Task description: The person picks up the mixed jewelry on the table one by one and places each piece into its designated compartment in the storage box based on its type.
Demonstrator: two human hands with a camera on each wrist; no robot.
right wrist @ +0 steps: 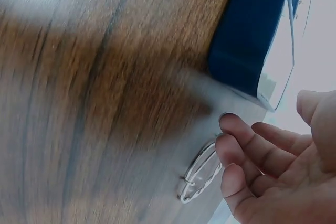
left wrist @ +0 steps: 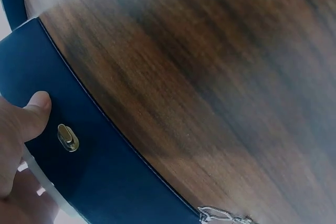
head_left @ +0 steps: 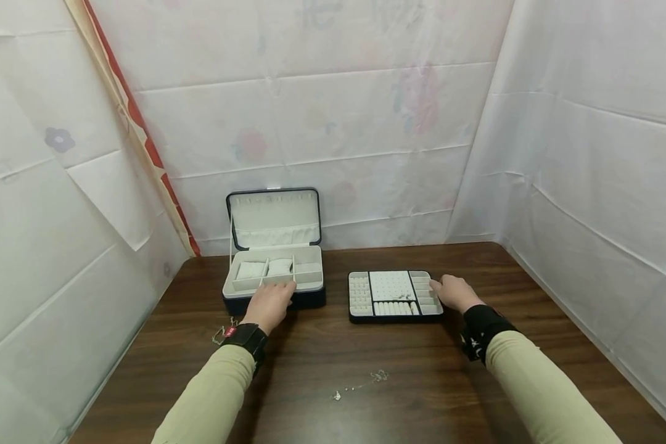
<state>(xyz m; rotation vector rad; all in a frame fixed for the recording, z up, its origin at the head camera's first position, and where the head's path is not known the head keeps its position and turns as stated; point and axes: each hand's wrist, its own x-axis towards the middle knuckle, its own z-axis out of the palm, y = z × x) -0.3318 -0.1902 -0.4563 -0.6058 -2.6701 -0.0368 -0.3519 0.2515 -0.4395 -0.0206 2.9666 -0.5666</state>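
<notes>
The left hand (head_left: 270, 305), left of centre in the head view, pinches the front wall of a navy jewelry box (head_left: 235, 306), thumb outside near the gold turn-lock (left wrist: 68, 137), fingers over the rim. The box's lid (head_left: 277, 217) stands raised; two white cushions (head_left: 280, 266) sit in its compartments. The right hand (head_left: 456, 292), right of centre, is just beside the right end of a navy-edged jewelry tray (head_left: 394, 319), fingers loosely curled and holding nothing. A silver bangle (right wrist: 189, 181) lies beside its fingertips, at lower centre of the right wrist view. On the brown counter (head_left: 411, 354), a fine necklace (head_left: 380, 375) lies at lower centre, and a chain (head_left: 217, 337) near the left wrist
</notes>
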